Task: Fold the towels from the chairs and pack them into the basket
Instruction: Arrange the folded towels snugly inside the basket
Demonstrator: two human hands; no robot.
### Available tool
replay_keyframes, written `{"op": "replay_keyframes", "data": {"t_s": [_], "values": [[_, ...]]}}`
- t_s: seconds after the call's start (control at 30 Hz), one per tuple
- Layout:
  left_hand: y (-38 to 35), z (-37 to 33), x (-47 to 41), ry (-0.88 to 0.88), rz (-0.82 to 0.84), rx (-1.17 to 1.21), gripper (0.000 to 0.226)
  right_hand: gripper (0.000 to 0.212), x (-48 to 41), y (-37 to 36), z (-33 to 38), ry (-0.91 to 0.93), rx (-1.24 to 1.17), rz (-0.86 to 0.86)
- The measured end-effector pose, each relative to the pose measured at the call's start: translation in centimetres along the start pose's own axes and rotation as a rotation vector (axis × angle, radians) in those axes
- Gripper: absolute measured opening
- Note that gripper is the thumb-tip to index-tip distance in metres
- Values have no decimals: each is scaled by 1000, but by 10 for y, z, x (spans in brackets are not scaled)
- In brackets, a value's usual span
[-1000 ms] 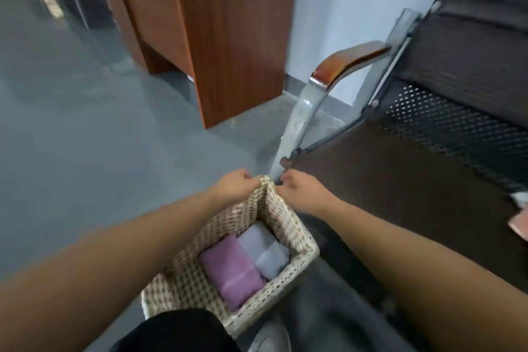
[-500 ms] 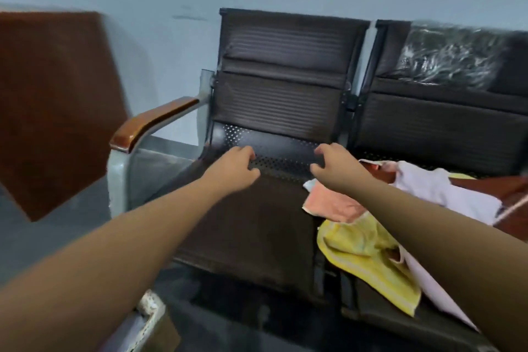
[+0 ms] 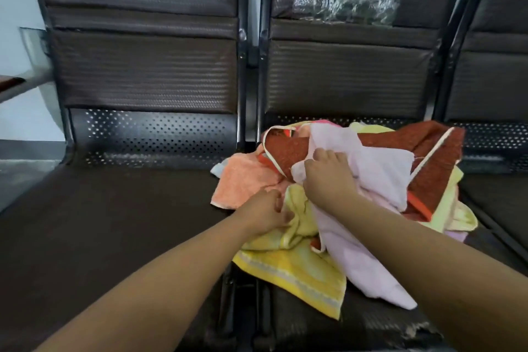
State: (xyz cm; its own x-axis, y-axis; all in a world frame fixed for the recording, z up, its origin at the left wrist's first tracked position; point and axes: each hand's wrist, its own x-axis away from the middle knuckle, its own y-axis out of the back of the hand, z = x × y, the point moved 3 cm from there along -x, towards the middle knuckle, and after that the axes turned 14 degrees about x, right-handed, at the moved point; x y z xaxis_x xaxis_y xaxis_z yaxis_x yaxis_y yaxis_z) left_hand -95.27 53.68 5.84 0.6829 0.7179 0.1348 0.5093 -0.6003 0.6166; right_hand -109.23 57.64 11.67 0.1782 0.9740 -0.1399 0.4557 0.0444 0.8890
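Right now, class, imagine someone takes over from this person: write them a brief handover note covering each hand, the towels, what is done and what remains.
Hands: left hand grips the yellow towel; right hand grips the pale pink towel.
Both towels lie in an unfolded pile with a peach towel and a red patterned cloth on the middle chair seat.
Done: nothing folded here; basket out of view.
Left: fold each towel, pack into basket.

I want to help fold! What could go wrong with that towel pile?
The right hand grips the pale pink towel, which lies across the red cloth, so pulling may drag others along. The yellow towel, held by the left hand, hangs over the seat edge and might slide off.
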Motion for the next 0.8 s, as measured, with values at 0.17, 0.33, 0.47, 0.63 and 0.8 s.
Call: {"op": "replay_keyframes", "data": {"t_s": [0.17,0.33,0.47,0.63,0.8], "values": [[0,-6,6,-132,-197,130,28,16,3,-6,-1,24,-76,-121],[45,-24,34,55,-333,709,21,18,0,1,-8,-41,-194,-151],[77,-49,71,73,-340,1026,22,22,7,23,-19,-69,-268,-270],[114,-83,128,-46,-382,1017,32,22,12,35,-38,-127,-308,-121],[136,-35,145,-24,-386,489,22,34,40,45,-13,-102,-367,-247]]}}
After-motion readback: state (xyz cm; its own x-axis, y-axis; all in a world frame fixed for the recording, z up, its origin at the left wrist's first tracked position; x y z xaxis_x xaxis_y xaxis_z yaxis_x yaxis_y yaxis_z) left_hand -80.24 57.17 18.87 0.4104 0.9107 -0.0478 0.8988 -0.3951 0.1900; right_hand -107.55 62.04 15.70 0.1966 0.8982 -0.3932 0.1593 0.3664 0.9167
